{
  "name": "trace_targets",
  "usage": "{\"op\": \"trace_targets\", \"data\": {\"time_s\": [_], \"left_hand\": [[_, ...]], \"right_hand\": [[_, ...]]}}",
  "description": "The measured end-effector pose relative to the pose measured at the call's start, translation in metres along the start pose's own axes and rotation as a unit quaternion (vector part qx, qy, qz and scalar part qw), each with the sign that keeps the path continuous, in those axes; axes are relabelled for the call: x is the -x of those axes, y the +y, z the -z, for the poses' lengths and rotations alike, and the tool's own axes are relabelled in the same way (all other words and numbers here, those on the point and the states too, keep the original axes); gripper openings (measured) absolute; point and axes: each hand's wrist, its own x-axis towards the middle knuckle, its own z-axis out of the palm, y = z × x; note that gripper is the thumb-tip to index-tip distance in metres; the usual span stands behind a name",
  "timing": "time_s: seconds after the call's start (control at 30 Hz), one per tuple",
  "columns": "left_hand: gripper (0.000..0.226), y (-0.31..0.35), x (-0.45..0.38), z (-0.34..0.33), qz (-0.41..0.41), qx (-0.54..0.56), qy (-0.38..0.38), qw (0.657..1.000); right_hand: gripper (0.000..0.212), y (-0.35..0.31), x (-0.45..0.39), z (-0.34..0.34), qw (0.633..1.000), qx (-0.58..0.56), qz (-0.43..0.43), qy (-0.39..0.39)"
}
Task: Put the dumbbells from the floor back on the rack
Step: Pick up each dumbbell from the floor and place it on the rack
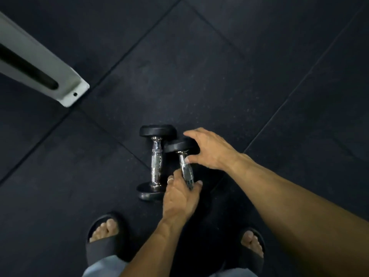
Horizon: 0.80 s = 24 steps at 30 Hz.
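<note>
The left hand point(180, 193) has its fingers point(199, 183) clenched round the chrome knurled handle of a black-ended dumbbell point(184, 162); the right hand point(209, 149) is spread loose over its far head, gripping nothing. Just left of the fingers, a second matching dumbbell point(156, 162) lies on the dark rubber floor point(219, 66). Likely risk — the grip sits low on the handle, so the far end could tip and drop toward the sandalled feet point(103, 234).

left hand point(180, 194) grips right dumbbell point(184, 156) | right hand point(211, 149) spread
</note>
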Motion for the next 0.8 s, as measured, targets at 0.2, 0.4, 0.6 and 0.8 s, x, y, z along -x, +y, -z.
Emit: {"op": "trace_targets", "data": {"time_s": [0.2, 0.4, 0.6, 0.8], "left_hand": [[0.063, -0.013, -0.035, -0.035, 0.047, 0.07, 0.015, 0.996], [0.039, -0.011, -0.041, -0.04, 0.051, 0.139, 0.035, 0.988], [0.044, 0.002, -0.023, -0.029, 0.011, 0.131, 0.01, 0.991], [0.053, 0.046, 0.026, -0.002, -0.046, 0.105, -0.019, 0.993]], "right_hand": [[0.064, 0.023, -0.037, -0.025, 0.999, -0.027, 0.022, -0.001], [0.053, 0.036, -0.04, -0.022, 0.997, -0.056, 0.045, 0.012], [0.054, 0.046, -0.008, -0.006, 0.994, -0.091, 0.017, 0.053], [0.051, 0.039, 0.054, 0.047, 0.99, -0.098, -0.013, 0.099]]}}
